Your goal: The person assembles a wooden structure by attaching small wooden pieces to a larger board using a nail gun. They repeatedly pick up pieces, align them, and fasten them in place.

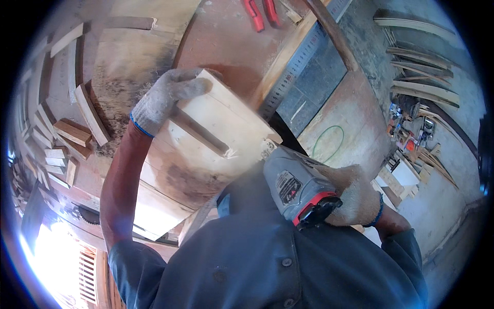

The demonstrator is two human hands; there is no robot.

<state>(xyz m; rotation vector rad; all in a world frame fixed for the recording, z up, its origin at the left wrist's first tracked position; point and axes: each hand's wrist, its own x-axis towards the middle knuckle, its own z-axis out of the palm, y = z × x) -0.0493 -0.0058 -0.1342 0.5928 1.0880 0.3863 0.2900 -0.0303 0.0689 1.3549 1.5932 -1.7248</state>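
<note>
My left hand [167, 98], in a pale work glove with a blue cuff, grips the far end of a light wooden board [234, 105]. The thumb and fingers close round the board's corner. In my right hand [355, 193], also gloved, is a grey nail gun [296, 180] with a red ring and a black end cap. Its nose meets or nearly meets the board's near right end; the exact contact is hard to make out. A short wooden strip [198, 131] lies beside the board, below my left hand.
A steel ruler [296, 67] runs along a wooden rail at the upper right. Red-handled pliers or a similar tool [260, 14] lie at the top. Wood offcuts [72, 133] crowd the left, with a saw blade [87, 215] below. A green wire loop [329, 141] lies right; planks [424, 77] and scraps sit beyond.
</note>
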